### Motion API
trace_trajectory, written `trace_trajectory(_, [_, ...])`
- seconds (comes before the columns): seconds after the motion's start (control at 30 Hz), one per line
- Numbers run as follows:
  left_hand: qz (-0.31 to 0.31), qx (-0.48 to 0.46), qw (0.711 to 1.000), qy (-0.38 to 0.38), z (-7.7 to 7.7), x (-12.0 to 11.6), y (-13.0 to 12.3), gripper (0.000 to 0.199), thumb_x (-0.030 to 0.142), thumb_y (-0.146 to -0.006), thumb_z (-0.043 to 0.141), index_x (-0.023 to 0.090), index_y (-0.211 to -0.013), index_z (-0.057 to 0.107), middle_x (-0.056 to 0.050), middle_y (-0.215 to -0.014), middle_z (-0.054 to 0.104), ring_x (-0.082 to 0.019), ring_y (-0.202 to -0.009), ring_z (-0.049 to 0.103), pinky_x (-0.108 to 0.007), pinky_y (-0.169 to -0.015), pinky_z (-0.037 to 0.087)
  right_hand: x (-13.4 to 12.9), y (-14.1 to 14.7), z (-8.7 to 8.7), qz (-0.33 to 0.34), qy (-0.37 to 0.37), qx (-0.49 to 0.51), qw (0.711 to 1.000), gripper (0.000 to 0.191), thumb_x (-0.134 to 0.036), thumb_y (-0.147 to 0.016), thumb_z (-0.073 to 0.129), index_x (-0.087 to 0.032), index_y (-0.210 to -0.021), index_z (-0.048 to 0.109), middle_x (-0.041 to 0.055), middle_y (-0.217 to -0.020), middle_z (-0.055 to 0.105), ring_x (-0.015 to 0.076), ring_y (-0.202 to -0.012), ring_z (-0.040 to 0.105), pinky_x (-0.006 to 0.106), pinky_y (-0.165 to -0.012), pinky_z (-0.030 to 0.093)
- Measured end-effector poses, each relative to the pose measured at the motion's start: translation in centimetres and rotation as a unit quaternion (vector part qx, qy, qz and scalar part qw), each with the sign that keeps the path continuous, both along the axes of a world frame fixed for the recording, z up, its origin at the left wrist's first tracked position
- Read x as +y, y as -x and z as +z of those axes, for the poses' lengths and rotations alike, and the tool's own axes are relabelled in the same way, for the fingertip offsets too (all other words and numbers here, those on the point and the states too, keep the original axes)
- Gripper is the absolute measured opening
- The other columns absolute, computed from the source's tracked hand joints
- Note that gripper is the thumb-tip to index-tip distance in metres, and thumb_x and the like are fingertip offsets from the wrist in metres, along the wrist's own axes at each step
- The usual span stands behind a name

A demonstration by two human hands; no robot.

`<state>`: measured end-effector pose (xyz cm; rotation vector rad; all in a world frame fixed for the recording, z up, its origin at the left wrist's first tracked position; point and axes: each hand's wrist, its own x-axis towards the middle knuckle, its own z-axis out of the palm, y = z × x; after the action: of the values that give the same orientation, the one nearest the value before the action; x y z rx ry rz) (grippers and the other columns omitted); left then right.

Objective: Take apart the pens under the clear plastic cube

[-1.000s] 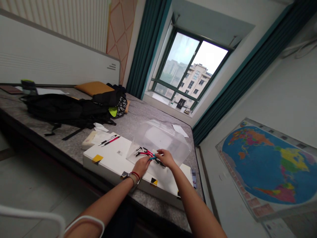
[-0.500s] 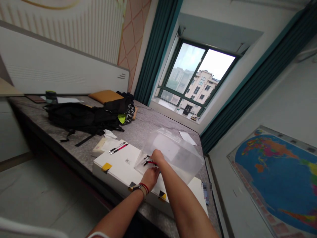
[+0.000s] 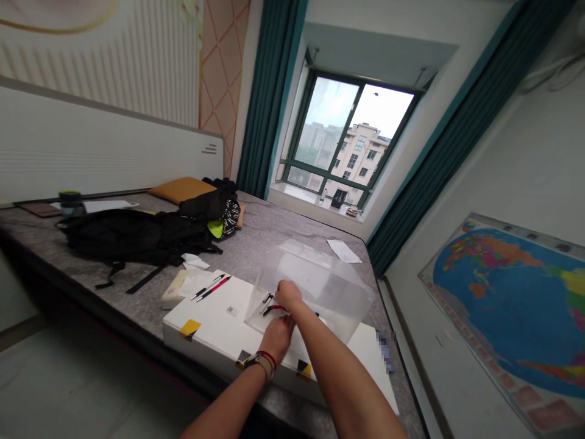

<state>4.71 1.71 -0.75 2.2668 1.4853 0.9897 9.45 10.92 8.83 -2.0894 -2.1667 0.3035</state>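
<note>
Head view: two pens [image 3: 211,288] laid on a white box [image 3: 214,326]; left hand [image 3: 278,336] curled, fingers bunched just under a red and black cord [image 3: 274,310]; right hand [image 3: 287,295] bent over that cord, fingers pressed together on top, no telling if pinching; both up against a tilted clear plastic box [image 3: 322,274].

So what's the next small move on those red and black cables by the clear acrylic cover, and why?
Probably lift the right hand slightly off the red and black cables: it sits over them and hides most of the bundle, so how they lie can't be seen. The left hand is just below them, beside the clear acrylic cover, and could stay put.
</note>
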Motion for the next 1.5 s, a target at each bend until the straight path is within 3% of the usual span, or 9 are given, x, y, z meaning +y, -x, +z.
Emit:
trace_trajectory(0.13, [0.022,0.034,0.999,-0.022,0.3,-0.4,0.0,0.032,0.024,-0.097,0.029,0.015,-0.102,0.059,-0.010,-0.089,0.067,-0.022,-0.081,0.062,-0.033,-0.074,0.045,-1.9,-2.9,0.7,-0.003,-0.154,0.148,0.977,0.016,-0.021,-0.082,0.050,-0.018,-0.088,0.065,0.0089,-0.082,0.071,0.0201,-0.080,0.066,0.028,-0.072,0.048])
trace_trajectory(0.27, [0.022,0.013,0.999,-0.024,0.6,-0.5,0.1,0.027,0.024,-0.096,0.032,0.018,-0.102,0.058,-0.007,-0.090,0.067,-0.020,-0.082,0.063,-0.030,-0.073,0.045,-5.0,-5.9,1.2,-0.051,-0.262,0.359,0.894,0.018,-0.030,-0.086,0.046,-0.020,-0.093,0.059,0.0022,-0.077,0.067,0.0156,-0.069,0.063,0.025,-0.064,0.048])
trace_trajectory(0.43, [0.037,-0.089,0.995,-0.013,-0.2,0.2,0.4,0.025,0.018,-0.093,0.036,0.019,-0.112,0.053,-0.007,-0.101,0.066,-0.019,-0.091,0.062,-0.029,-0.078,0.046,-9.7,-8.0,1.3,-0.083,-0.294,0.545,0.781,0.023,-0.041,-0.083,0.053,-0.019,-0.089,0.055,0.0026,-0.079,0.064,0.0163,-0.072,0.063,0.024,-0.057,0.051])
trace_trajectory(0.57, [0.056,-0.145,0.988,-0.006,-0.8,0.5,0.6,0.027,0.015,-0.092,0.035,0.018,-0.115,0.050,-0.007,-0.100,0.065,-0.018,-0.086,0.063,-0.029,-0.076,0.046,-13.0,-8.3,0.9,-0.101,-0.269,0.626,0.725,0.026,-0.043,-0.083,0.056,-0.018,-0.088,0.053,0.0040,-0.079,0.064,0.0173,-0.072,0.065,0.024,-0.054,0.053])
trace_trajectory(0.8, [0.023,-0.159,0.987,-0.018,0.0,0.1,0.7,0.025,0.016,-0.092,0.036,0.020,-0.108,0.054,-0.005,-0.099,0.064,-0.017,-0.088,0.061,-0.029,-0.079,0.046,-15.5,-7.9,1.4,-0.047,-0.237,0.638,0.731,0.025,-0.044,-0.085,0.056,-0.019,-0.090,0.055,0.0031,-0.078,0.065,0.0163,-0.072,0.065,0.025,-0.055,0.055])
trace_trajectory(1.03, [0.020,-0.142,0.990,-0.013,0.4,-0.1,0.6,0.025,0.017,-0.092,0.036,0.019,-0.108,0.054,-0.006,-0.100,0.064,-0.017,-0.088,0.061,-0.029,-0.079,0.045,-15.9,-7.5,2.0,-0.015,-0.240,0.572,0.784,0.021,-0.040,-0.087,0.055,-0.020,-0.092,0.057,0.0028,-0.079,0.066,0.0153,-0.069,0.063,0.025,-0.059,0.053])
trace_trajectory(1.27, [0.033,-0.094,0.995,0.010,0.7,-0.4,0.5,0.023,0.019,-0.092,0.038,0.020,-0.108,0.054,-0.005,-0.096,0.065,-0.018,-0.089,0.061,-0.029,-0.077,0.045,-15.1,-7.1,1.0,-0.018,-0.220,0.507,0.833,0.022,-0.041,-0.083,0.058,-0.019,-0.087,0.064,0.0046,-0.079,0.066,0.0175,-0.071,0.061,0.026,-0.060,0.052])
trace_trajectory(1.33, [0.036,-0.084,0.996,0.010,0.6,-0.4,0.5,0.023,0.019,-0.092,0.037,0.020,-0.109,0.054,-0.005,-0.096,0.065,-0.018,-0.089,0.062,-0.029,-0.077,0.045,-14.6,-7.2,0.5,-0.031,-0.221,0.517,0.826,0.024,-0.041,-0.082,0.058,-0.019,-0.087,0.063,0.0045,-0.078,0.065,0.0173,-0.070,0.061,0.026,-0.058,0.052])
trace_trajectory(1.5, [0.042,-0.058,0.997,0.018,0.4,-0.2,0.4,0.025,0.023,-0.095,0.037,0.018,-0.110,0.055,-0.007,-0.098,0.066,-0.018,-0.090,0.062,-0.028,-0.077,0.045,-13.6,-7.7,0.2,-0.117,-0.258,0.586,0.759,0.030,-0.048,-0.082,0.056,-0.019,-0.090,0.057,0.0042,-0.082,0.064,0.0160,-0.068,0.061,0.024,-0.053,0.052])
